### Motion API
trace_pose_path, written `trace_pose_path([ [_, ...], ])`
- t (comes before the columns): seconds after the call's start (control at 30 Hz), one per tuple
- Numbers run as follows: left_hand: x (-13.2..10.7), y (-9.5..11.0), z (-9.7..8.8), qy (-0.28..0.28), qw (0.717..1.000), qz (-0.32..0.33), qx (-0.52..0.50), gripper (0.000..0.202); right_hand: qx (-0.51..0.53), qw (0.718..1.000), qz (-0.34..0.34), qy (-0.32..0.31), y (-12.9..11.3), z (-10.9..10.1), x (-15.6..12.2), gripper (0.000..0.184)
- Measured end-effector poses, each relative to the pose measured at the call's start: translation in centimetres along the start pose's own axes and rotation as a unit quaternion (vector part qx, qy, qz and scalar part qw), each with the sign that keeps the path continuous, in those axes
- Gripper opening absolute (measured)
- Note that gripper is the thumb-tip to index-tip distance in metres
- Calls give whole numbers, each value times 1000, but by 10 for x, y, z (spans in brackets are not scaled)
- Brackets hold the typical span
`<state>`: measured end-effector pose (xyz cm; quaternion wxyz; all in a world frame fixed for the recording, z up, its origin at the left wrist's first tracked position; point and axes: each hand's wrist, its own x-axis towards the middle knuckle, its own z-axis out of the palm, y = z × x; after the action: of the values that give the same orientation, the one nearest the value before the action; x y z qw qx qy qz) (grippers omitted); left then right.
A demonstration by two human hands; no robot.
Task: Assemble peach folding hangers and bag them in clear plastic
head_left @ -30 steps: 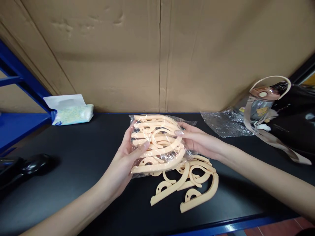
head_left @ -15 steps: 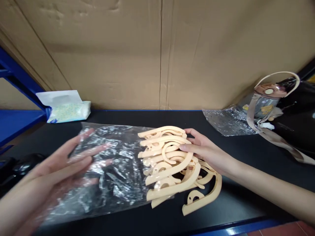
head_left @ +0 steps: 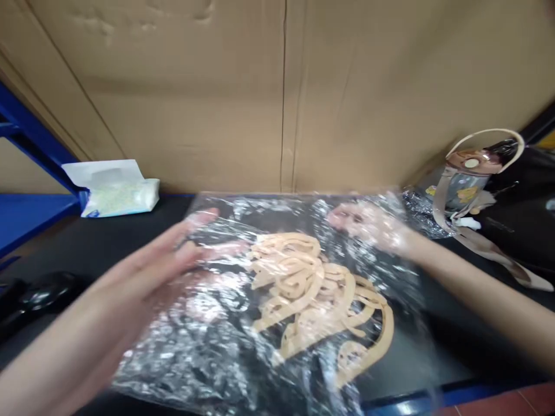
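Observation:
A clear plastic bag [head_left: 191,352] is spread wide between my hands, above the table. Through its film shows a pile of cream-coloured folding hangers [head_left: 303,283], lying overlapped on the black surface; whether any lie inside the bag I cannot tell. At the bag's left side, my left hand [head_left: 173,271] has its fingers stretched out and apart, partly seen through the film. My right hand [head_left: 364,222] is beyond the hangers at the bag's upper right, covered by film, and its fingers are smeared by motion.
A pack of wipes [head_left: 121,196] stands at the back left by a blue metal frame [head_left: 39,138]. At the right are a strapped drink bottle [head_left: 468,179], crumpled clear plastic [head_left: 427,214] and a black bag [head_left: 524,214]. Cardboard [head_left: 217,104] walls the back.
The plastic bag has moved right and spread over the hangers. My right hand has left the pile and is now behind film. My left hand has shifted right.

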<state>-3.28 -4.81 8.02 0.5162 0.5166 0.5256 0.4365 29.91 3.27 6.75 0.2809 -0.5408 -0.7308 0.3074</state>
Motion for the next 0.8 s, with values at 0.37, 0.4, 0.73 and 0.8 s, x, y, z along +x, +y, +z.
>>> trace_pose_path([
  [0.37, 31, 1, 95, -236, 968, -31, -81, 30, 130, 972, -21, -196, -60, -27, 11, 27],
  [0.4, 29, 0, 95, -239, 968, -45, -67, 31, 128, 977, -26, -167, -57, -32, 11, 24],
  [0.73, 6, -22, 112, -302, 942, -141, 46, 53, 60, 992, -11, -112, -28, -50, 19, 17],
  [0.8, 2, -28, 117, -318, 934, -157, 54, 52, 49, 991, -2, -122, -27, -48, 21, 18],
])
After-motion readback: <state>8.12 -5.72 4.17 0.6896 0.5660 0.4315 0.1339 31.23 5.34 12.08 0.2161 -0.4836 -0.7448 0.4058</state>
